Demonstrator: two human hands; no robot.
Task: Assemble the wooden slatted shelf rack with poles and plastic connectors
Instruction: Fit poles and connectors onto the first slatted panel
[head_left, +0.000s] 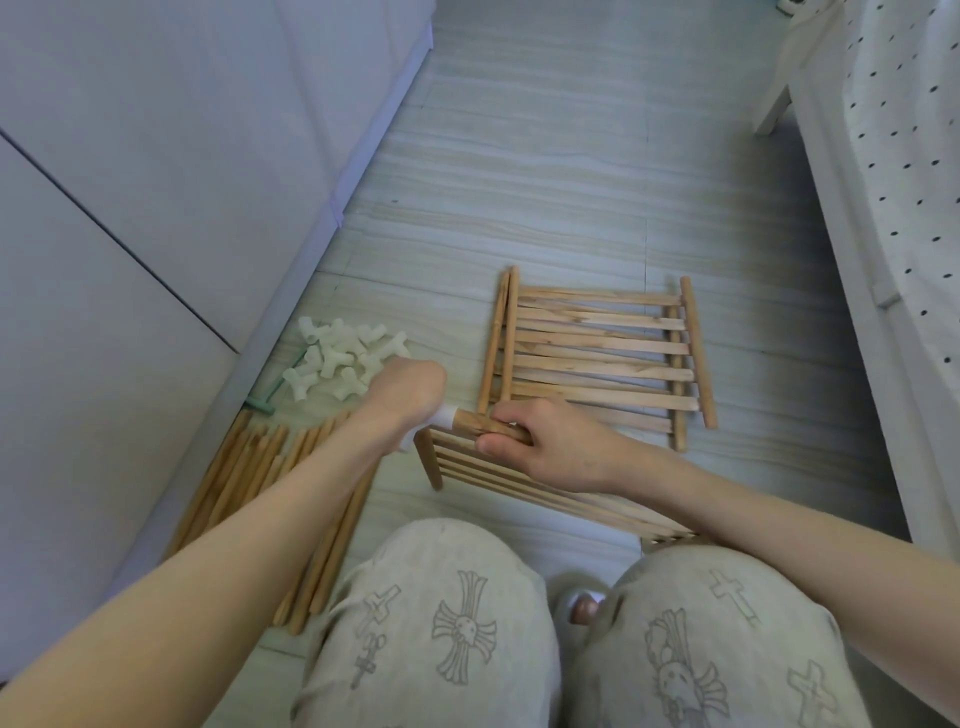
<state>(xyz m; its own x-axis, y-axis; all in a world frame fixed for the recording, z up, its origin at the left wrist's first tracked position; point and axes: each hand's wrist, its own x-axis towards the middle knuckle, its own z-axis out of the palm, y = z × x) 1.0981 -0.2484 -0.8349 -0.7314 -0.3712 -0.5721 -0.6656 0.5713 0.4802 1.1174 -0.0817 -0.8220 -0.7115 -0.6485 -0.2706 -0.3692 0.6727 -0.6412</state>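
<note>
Slatted panel (519, 475): right hand (556, 447) grips its rail, left hand (410, 387) grips white connector (445, 415).

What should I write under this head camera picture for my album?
Left hand pushes a white plastic connector onto a slatted shelf's rail, gripped by the right hand.

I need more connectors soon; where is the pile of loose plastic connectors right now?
In the head view the pile of white plastic connectors lies on the floor at left, by the cabinet base, just beyond the left hand and above the bundle of wooden poles.
</note>
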